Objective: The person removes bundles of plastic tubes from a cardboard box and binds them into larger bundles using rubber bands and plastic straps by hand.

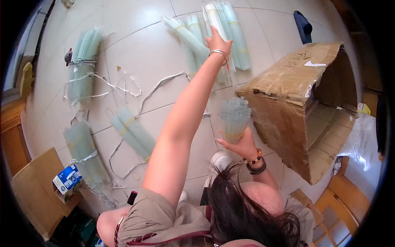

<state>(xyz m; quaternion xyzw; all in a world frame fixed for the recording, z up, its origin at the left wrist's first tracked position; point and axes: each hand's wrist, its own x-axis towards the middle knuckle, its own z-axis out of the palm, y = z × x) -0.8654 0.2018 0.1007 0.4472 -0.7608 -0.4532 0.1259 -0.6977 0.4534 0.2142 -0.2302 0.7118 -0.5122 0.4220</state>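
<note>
My left hand (219, 42) reaches far forward, its fingers around a bundle of thin clear tubes (213, 15) lying on the floor. More bundles of pale green tubes (238, 39) lie right beside it, some held by yellow bands. Close to my body, my right hand (240, 144) grips another bundle of clear tubes (234, 115), tilted up with its open ends facing me. Part of that bundle's lower end is hidden by my fingers.
A worn cardboard box (275, 111) lies open on the right. On the left are tied tube bundles (84, 61), loose white straps (160, 84) and a blue-and-white carton (68, 180). A dark slipper (303, 26) rests at the upper right.
</note>
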